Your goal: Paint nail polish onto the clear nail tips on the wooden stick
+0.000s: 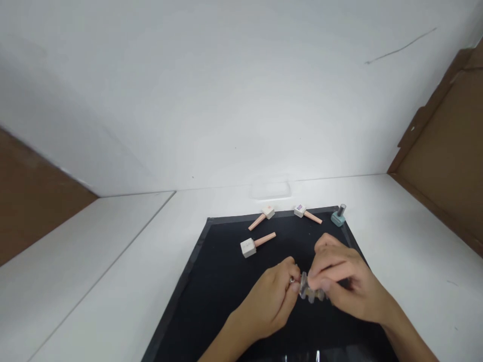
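Observation:
Above the black mat (222, 291), both hands meet at a small clear plastic piece (311, 293) with several finger-like lobes along it. My left hand (269, 299) is closed, pinching its left end, where a small shiny spot shows by the fingertips. From the right, my right hand (345, 281) is closed too, with thumb and fingertips on the piece's upper right part. The fingers hide much of the piece, so its exact kind cannot be made out.
Beyond my hands lie white nail polish bottles with pink caps: one (248, 247) at left, one (268, 212) at the mat's far edge, another (300, 210) to its right. A teal bottle (338, 218) stands at the far right corner. Brown cardboard (445, 136) rises at right.

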`<state>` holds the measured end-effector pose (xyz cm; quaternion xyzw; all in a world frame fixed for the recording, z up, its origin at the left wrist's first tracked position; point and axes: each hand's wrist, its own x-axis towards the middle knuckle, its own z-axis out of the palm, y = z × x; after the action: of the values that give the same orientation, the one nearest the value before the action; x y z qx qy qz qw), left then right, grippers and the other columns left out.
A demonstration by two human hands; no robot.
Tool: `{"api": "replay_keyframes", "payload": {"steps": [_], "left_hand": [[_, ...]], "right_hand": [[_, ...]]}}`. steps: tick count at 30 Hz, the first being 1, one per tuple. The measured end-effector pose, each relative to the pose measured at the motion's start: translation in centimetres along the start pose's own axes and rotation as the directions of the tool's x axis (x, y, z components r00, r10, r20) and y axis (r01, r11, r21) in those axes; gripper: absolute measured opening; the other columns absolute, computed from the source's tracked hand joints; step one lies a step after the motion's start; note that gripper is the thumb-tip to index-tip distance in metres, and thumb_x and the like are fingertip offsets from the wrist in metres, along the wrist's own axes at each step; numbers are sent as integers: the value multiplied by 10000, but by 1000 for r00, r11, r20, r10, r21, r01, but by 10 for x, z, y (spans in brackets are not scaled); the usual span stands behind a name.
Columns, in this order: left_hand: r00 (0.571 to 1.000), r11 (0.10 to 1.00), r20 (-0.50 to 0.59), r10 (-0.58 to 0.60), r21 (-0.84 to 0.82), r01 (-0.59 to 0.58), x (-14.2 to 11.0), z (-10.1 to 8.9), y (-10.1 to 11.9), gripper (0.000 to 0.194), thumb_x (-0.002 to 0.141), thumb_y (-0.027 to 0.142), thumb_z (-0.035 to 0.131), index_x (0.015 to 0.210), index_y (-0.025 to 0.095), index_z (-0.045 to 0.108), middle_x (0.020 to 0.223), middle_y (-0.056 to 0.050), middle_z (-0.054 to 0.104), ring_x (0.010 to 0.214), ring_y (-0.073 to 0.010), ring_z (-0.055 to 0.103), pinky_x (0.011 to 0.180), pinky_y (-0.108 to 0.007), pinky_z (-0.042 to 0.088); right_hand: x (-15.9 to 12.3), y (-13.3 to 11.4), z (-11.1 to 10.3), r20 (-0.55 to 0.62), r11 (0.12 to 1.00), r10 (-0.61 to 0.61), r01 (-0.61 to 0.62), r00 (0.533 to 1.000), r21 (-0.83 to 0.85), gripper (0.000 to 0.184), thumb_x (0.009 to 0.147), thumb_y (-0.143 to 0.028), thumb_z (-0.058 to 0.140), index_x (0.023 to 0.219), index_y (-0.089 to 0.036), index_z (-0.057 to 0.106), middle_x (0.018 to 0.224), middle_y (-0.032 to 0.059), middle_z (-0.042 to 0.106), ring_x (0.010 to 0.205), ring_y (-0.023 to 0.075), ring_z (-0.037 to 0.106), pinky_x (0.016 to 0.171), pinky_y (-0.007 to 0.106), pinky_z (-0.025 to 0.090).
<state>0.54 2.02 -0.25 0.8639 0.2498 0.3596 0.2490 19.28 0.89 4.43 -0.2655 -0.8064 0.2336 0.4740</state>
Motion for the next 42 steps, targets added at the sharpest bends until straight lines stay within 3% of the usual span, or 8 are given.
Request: {"api": "replay_keyframes", "payload": {"steps": [4, 11, 16, 22, 29, 35, 40, 42], "left_hand": [[999, 1000, 32, -25, 5, 24, -5, 1, 0, 160, 948, 189, 291, 811, 232, 360, 695, 36, 440, 531, -118, 426, 530, -238, 359], [1000, 1000, 13, -1, 17, 1, 0, -1, 0, 177, 958, 203, 267, 803, 234, 347, 698, 36, 433, 520, -112, 414, 518, -238, 357], [999, 999, 35, -28, 15, 28, 0, -2, -1, 153, 933, 167, 296, 808, 238, 348, 698, 36, 443, 532, -119, 432, 532, -238, 361], [1000, 1000, -1, 12, 1, -12, 0, -1, -1, 146, 900, 117, 328, 823, 240, 347, 704, 38, 451, 540, -122, 440, 532, -233, 352], [999, 1000, 40, -28, 11, 27, -2, 0, -1, 156, 932, 176, 294, 799, 232, 355, 686, 34, 436, 531, -118, 420, 525, -243, 365], [1000, 1000, 18, -16, -6, 16, 1, -1, -1, 160, 943, 188, 296, 803, 234, 357, 703, 33, 452, 522, -116, 418, 528, -244, 352], [1000, 1000, 13, -15, -8, 15, 0, -1, 0, 148, 923, 149, 318, 811, 237, 355, 689, 43, 430, 509, -116, 405, 520, -233, 345], [1000, 1000, 8, -9, -8, 9, 0, -1, 0, 149, 922, 142, 317, 814, 239, 350, 690, 45, 426, 514, -117, 409, 522, -231, 345]], "right_hand": [[-6, 6, 0, -146, 996, 0, -12, 989, -84, 211, 916, -124, 532, 807, -233, 676, 754, 17, 709, 666, 166, 557, 650, 362, 466], [0, -1, -1, 8, 1000, 2, -2, 1000, 7, 267, 915, -128, 533, 703, -218, 668, 654, 11, 705, 589, 149, 533, 577, 331, 456], [-3, 7, -3, -200, 999, -7, -1, 980, -37, 212, 929, -135, 517, 879, -264, 678, 787, 19, 706, 673, 171, 574, 645, 363, 479], [1, -2, -2, 57, 1000, -10, 10, 998, 15, 256, 909, -129, 522, 742, -222, 691, 670, 18, 716, 608, 163, 563, 601, 344, 470], [-3, 4, -2, -160, 997, 5, -16, 987, -69, 225, 903, -116, 534, 821, -255, 691, 746, 12, 712, 652, 172, 575, 625, 358, 480], [2, -2, -1, 35, 999, -19, 18, 999, 29, 287, 931, -160, 514, 707, -222, 683, 630, 14, 709, 561, 152, 549, 568, 343, 473], [-2, 4, -2, -147, 999, 20, -25, 989, -30, 224, 929, -141, 527, 801, -238, 683, 742, 21, 712, 655, 164, 575, 609, 340, 480], [-3, 4, -1, -143, 1000, 8, -8, 990, 4, 220, 934, -154, 525, 798, -233, 679, 740, 23, 711, 647, 158, 576, 618, 339, 479]]}}
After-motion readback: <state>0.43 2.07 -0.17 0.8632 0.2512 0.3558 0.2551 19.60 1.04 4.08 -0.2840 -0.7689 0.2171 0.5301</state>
